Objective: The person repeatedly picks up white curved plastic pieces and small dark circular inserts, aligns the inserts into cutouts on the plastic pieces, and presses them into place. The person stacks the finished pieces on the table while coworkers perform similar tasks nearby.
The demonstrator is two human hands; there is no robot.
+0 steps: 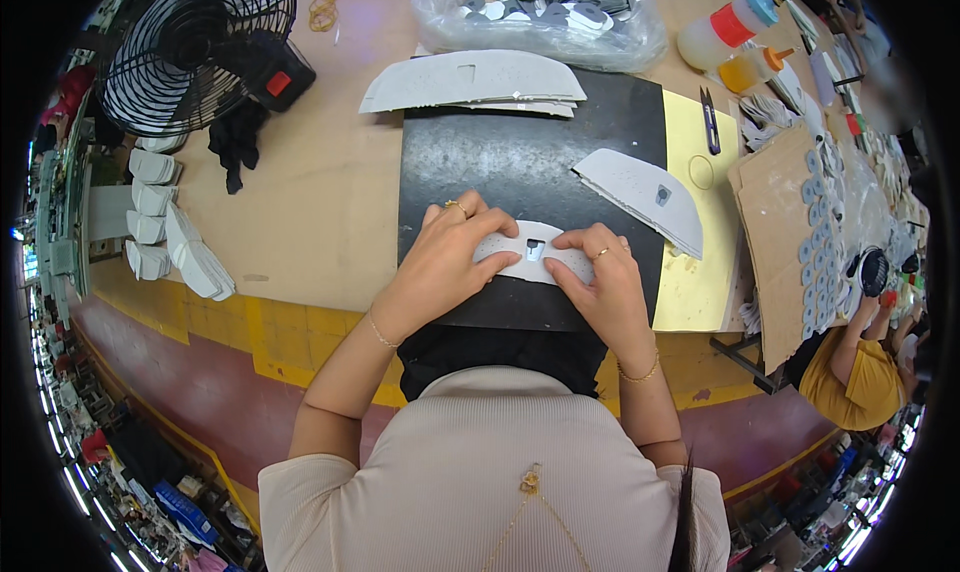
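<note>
Near the front edge of the black mat, a white curved panel with a small rectangular cutout lies between my hands. My left hand grips its left part, fingertips on the upper side and thumb below the edge area. On its right part, my right hand presses with bent fingers and thumb. Something dark and pale shows through the cutout. To the right, a stack of similar white panels has a grey piece at its cutout. Another stack of white panels lies along the mat's far edge.
A black fan stands far left, above several stacks of white pieces. A plastic bag of cut pieces lies at the back. Rightward are two bottles, thread snips, a cardboard sheet with grey rings, and a co-worker's yellow sleeve.
</note>
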